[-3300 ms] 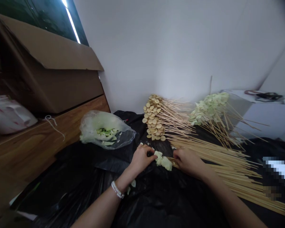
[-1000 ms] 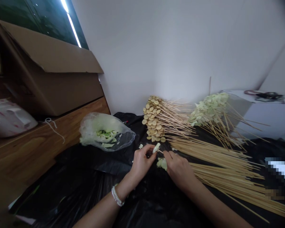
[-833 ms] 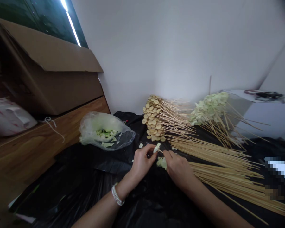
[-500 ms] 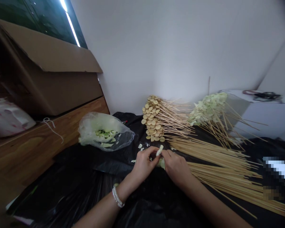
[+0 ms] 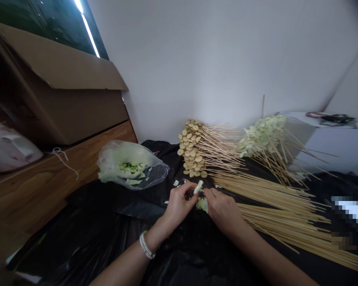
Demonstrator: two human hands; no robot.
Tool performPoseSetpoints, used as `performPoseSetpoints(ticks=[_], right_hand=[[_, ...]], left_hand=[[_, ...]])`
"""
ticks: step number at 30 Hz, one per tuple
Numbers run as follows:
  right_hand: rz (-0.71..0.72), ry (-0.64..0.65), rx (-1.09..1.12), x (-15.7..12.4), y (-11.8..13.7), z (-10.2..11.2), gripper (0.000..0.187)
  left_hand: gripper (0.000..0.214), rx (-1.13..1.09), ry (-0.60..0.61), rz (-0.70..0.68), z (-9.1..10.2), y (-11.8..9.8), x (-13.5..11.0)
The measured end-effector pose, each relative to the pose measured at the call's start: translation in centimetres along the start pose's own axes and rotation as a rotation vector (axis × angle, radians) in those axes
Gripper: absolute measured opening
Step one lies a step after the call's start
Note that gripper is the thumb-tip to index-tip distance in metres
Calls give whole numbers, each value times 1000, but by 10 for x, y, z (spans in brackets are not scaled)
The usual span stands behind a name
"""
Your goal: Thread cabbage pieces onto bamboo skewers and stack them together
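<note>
My forearms reach in from the bottom of the frame, a beaded bracelet [image 5: 146,246] on my left wrist, and my hands meet at lower centre. My left hand [image 5: 179,205] is curled nearly closed, its fingertips pinching a pale green leaf piece [image 5: 198,187]. My right hand [image 5: 223,210] is bent in close beside it; I cannot tell what it grips. A second leaf clump [image 5: 202,205] lies under my hands on a black plastic sheet [image 5: 77,242]. Bare bamboo skewers [image 5: 282,210] fan out to the right. Farther off stand skewered round slices [image 5: 191,149], skewered greens [image 5: 262,137] and a clear bag of leaves [image 5: 128,167].
</note>
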State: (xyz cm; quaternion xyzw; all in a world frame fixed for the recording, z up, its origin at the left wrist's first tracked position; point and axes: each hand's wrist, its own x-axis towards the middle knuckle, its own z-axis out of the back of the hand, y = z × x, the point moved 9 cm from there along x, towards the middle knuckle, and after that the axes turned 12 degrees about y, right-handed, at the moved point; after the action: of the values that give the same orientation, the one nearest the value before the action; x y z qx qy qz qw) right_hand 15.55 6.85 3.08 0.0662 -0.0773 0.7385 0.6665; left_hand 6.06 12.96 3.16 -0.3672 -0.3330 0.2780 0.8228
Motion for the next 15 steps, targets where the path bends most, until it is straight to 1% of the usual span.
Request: performPoseSetpoints(ticks=[2,4,6,8,9,11,13,15], right_hand=[[10,-9,0,0,-1,2,18],[-13,-27,-1,1,-9,5,18],[-75,-63,-7,0,-25,10,18],[-143,-102,-14,0,-43,14,19],[-167,-115,-17,0,-50,16,20],[-187,-130,-22,0,-58,16,21],[-180,-141,-23,1,-59,16,21],[-169,-158,-16,0,-55,17,20]], left_hand=[[14,-21,27,-3,-3,-3,0],[23,-68,21,12,-2,-3,0],[35,-89,-8,27,1,-2,-1],[36,-19,-9,16,2,-4,-2],[33,39,18,-5,-1,-7,-2],[29,154,135,-77,-13,-13,-1],[31,228,280,-165,-28,-18,-3],[33,274,382,-227,-39,-21,-6]])
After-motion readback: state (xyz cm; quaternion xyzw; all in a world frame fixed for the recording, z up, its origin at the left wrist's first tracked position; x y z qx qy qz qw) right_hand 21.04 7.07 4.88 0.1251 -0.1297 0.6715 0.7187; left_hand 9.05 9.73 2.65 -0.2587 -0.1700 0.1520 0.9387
